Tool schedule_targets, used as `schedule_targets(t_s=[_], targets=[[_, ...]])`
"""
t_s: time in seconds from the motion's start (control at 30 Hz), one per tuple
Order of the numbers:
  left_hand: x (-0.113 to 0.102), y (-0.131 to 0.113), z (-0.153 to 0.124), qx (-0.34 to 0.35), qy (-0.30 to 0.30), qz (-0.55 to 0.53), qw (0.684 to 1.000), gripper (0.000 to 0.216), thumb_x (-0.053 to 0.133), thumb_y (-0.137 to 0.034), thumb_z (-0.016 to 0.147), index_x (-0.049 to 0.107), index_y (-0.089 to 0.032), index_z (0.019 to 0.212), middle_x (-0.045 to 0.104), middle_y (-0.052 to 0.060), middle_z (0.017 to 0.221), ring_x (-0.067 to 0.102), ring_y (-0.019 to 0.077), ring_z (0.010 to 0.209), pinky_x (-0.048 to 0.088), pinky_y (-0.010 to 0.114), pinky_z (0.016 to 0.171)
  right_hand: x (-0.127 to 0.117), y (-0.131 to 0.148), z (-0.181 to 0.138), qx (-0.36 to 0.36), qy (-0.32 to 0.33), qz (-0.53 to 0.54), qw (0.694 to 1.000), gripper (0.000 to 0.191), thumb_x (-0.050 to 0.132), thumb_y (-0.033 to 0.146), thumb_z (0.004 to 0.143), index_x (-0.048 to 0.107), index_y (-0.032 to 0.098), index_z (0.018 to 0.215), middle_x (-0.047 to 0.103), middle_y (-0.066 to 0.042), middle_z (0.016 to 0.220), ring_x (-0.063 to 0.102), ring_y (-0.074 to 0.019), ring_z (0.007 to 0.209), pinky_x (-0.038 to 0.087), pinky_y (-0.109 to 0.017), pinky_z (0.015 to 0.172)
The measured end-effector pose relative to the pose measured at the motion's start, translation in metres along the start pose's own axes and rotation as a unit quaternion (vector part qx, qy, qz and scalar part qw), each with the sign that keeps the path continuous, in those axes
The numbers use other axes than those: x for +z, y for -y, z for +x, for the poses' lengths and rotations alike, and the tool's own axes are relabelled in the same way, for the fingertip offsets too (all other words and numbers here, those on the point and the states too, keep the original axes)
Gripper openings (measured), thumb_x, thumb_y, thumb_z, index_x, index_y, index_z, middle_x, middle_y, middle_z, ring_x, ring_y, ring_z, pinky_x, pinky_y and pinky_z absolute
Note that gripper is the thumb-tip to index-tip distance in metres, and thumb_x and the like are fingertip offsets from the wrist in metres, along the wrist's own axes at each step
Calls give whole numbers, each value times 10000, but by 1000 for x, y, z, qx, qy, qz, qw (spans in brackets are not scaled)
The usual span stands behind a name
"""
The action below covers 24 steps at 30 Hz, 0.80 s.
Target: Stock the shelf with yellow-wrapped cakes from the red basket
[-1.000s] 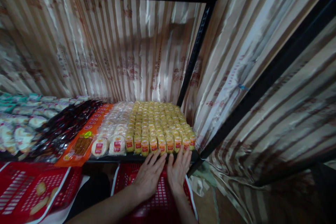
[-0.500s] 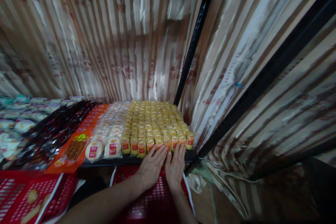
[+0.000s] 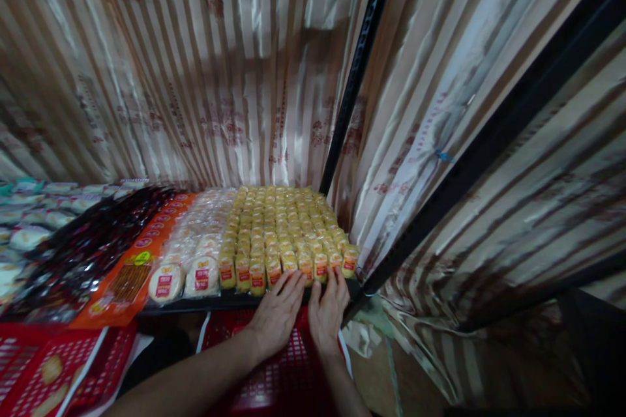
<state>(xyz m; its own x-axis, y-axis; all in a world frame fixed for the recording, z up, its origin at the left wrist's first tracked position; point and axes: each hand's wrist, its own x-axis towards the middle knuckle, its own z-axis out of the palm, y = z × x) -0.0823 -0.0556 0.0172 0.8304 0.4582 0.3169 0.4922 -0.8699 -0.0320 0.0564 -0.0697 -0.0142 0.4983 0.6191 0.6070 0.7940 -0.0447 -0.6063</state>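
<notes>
Rows of small yellow wrapped snack packs [image 3: 278, 228] with orange-red labels stand packed together on a dark shelf [image 3: 195, 305]. My left hand [image 3: 278, 313] lies with fingers stretched out, its fingertips at the lower front of the front row. Beside it, my right hand [image 3: 328, 313] has its fingers extended against the front packs near the row's right end. Neither hand grips a pack. Just left of the yellow rows are clear-wrapped round white cakes [image 3: 202, 275] with red labels.
Further left on the shelf lie an orange snack bag [image 3: 130, 280], dark shiny packets [image 3: 92, 241] and white packets [image 3: 29, 238]. Below are a red basket [image 3: 254, 397] under my hands and another red basket [image 3: 29, 358] at left. A black post [image 3: 349, 98] and striped curtain [image 3: 235, 78] stand behind.
My view has shifted slightly, so the shelf goods appear a little further left. My right hand's fingers are more bent and a bit further apart; both hands stay at the front row.
</notes>
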Motion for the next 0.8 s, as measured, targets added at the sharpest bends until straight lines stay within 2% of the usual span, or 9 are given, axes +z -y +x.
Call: schedule_targets(t_s=[0.23, 0.47, 0.6, 0.8], targets=[[-2, -4, 0, -9, -2, -7, 1000, 553, 366, -116, 838, 278, -30, 1378, 235, 149, 1470, 67, 232, 1381, 141, 396, 1139, -3, -3, 8, 13, -17, 17, 1000, 421, 328, 345, 894, 477, 82, 1187, 495, -198, 1197, 395, -269, 1187, 308, -463, 968], [6, -8, 4, 32, -3, 16, 999, 496, 394, -140, 843, 372, -26, 1324, 273, 168, 1452, 89, 261, 1378, 145, 412, 1131, -7, -7, 14, 38, -38, 13, 998, 444, 342, 379, 878, 515, 104, 1181, 471, -183, 1217, 394, -289, 1165, 309, -477, 962], [11, -15, 12, 59, -5, 31, 998, 521, 419, -206, 856, 354, -19, 1337, 265, 173, 1455, 93, 274, 1376, 62, 398, 1135, -13, -9, 19, 45, -57, 25, 997, 502, 327, 388, 883, 452, 75, 1255, 385, -202, 1335, 322, -292, 1254, 261, -492, 1015], [15, -13, 23, 88, -21, 48, 995, 499, 401, -237, 873, 373, -32, 1328, 310, 169, 1438, 118, 268, 1376, -47, 412, 1124, -9, -18, 21, 59, -16, 38, 997, 600, 296, 417, 892, 294, 54, 1370, 221, -213, 1456, 181, -282, 1353, 202, -505, 1063]])
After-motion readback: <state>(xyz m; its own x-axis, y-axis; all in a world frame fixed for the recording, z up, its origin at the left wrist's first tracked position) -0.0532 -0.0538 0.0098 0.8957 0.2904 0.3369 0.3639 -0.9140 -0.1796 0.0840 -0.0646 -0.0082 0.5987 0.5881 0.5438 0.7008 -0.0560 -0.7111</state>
